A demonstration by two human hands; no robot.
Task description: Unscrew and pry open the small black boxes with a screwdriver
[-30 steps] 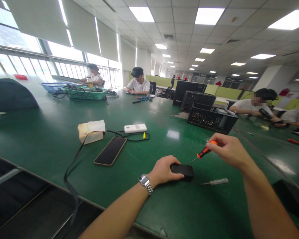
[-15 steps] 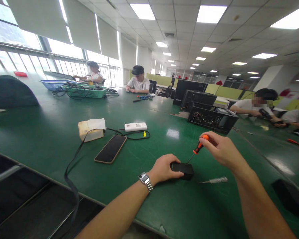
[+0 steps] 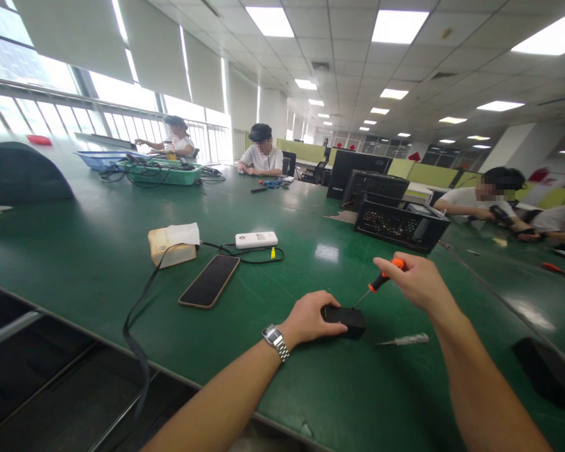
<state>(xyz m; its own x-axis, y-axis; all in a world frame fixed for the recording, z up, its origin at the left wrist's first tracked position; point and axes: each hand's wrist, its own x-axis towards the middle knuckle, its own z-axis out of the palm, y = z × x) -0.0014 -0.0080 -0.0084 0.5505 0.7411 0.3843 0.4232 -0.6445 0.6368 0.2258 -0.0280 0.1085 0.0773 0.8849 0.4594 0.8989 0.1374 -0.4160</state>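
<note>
1. The green table [image 3: 98, 276] spans most of the view; its surface is scratched and shiny.
2. A black computer case [image 3: 398, 232] lies at the table's far right; any lettering on it is too small to read.
3. The right hand [image 3: 421, 282] grips an orange-and-black screwdriver by its handle, with the shaft slanting down to the left.
4. The left hand [image 3: 308, 317] is closed around the left end of a black block, thumb on the near side.
5. The phone [image 3: 209, 282] lies face up, its screen dark.
6. Left of the phone's far end, a beige packet [image 3: 167, 254] bears faint marks that cannot be made out.
7. The black block [image 3: 353, 320] rests on the table near the front edge, the screwdriver [image 3: 381, 280] tip at its far side.
8. A white device [image 3: 257, 239] carries a round dark mark and several lines of grey print, all illegible.
9. A clear-handled screwdriver [image 3: 412, 339] lies right of the block.
10. A yellow tag [image 3: 272, 253] sits on the black cable; its wording is unreadable.
</note>
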